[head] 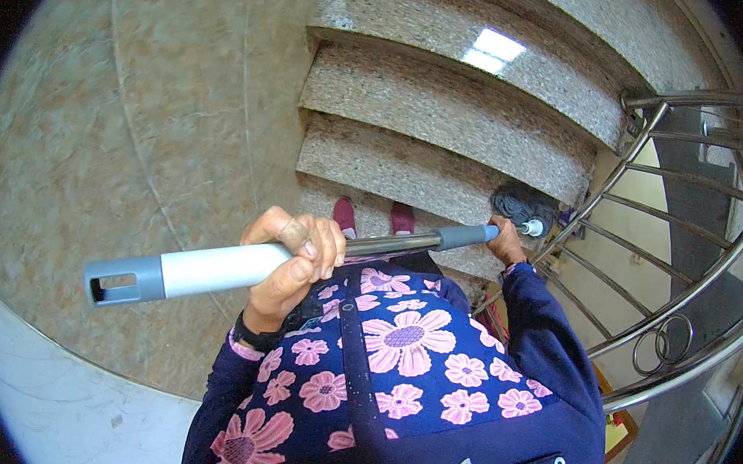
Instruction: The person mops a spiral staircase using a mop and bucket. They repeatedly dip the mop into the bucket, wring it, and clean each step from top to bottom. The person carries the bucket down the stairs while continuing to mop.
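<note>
My left hand (295, 252) is wrapped around the white grip of a mop handle (222, 272), whose grey end cap with a hanging slot points left. Further along the metal pole, my right hand (506, 242) grips the shaft just past a grey and blue sleeve (467, 236). Beyond that hand, a white connector (531, 227) joins the dark grey string mop head (523, 202). The mop head lies on a stair at its right end, near the railing. Part of the shaft is hidden behind my right hand.
Speckled stone stairs (448, 113) rise ahead of my red shoes (403, 219). A stainless steel railing (678, 285) curves along the right. To the left stands a tiled wall (176, 115), with a white wall surface (78, 398) bordering it at lower left.
</note>
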### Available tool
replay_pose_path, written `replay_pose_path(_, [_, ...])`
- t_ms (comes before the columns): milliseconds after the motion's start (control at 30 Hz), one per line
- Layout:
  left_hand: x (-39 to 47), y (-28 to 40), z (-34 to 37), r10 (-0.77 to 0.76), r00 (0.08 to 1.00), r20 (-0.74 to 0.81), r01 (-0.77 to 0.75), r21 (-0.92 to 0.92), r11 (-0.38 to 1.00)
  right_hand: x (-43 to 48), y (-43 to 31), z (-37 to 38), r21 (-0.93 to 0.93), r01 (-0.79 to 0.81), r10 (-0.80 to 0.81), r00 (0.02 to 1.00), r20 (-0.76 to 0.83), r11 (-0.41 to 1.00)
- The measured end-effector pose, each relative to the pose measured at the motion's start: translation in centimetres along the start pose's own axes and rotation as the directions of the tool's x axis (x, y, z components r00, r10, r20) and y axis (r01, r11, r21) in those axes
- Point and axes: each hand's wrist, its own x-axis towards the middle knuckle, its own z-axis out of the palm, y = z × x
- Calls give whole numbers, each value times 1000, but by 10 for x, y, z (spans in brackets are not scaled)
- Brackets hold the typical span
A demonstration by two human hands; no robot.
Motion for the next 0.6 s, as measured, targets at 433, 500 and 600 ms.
replay_pose_path(433, [-69, 194, -109, 263, 954, -144, -227, 222, 948, 12, -239, 125, 113, 190, -187, 982, -40, 975])
replay_pose_path(500, [-88, 247, -128, 363, 923, -126, -318, 281, 906, 21, -305, 154, 146, 207, -222, 971, 92, 967])
replay_pose_path(600, [-122, 306, -145, 528, 840, -129, -440, 409, 800, 35, -392, 203, 194, 367, -391, 914, 107, 910])
